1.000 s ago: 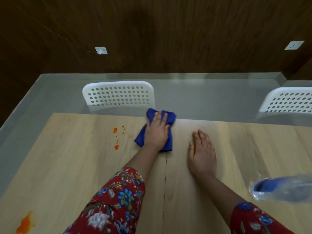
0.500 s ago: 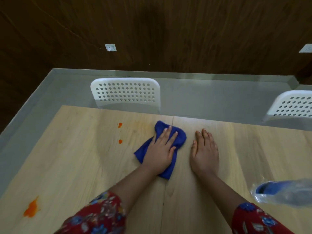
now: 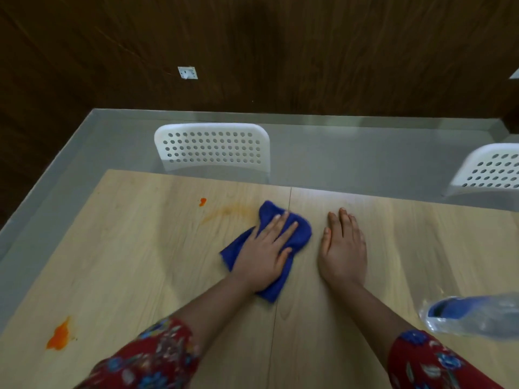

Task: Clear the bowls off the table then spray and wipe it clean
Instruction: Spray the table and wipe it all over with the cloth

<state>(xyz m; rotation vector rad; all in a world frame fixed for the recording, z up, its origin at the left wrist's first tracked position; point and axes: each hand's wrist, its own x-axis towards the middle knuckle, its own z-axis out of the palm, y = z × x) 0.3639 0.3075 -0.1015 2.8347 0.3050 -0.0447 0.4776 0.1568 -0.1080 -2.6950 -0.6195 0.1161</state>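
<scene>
- Left hand (image 3: 265,248), grip spread flat, presses the crumpled blue cloth (image 3: 299,233) onto the pale wooden tabletop (image 3: 140,262), likely for scrubbing pressure.
- Right hand (image 3: 344,248), grip flat and empty, rests beside it, probably bracing.
- Faint orange smear (image 3: 222,213) lies just left of the cloth.

Dark wood wall (image 3: 280,51) w/ socket (image 3: 187,73), grey floor (image 3: 351,153), 2 white chairs (image 3: 212,147)

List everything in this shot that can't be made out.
1. Head view: the tabletop under the blue cloth is covered by the cloth and the left hand, so any stain there is hidden.
2. Head view: the clear bottle with a blue part is blurred and cut off by the right edge, so its top is unseen.
3. Head view: the right chair is cut off by the right edge.
</scene>
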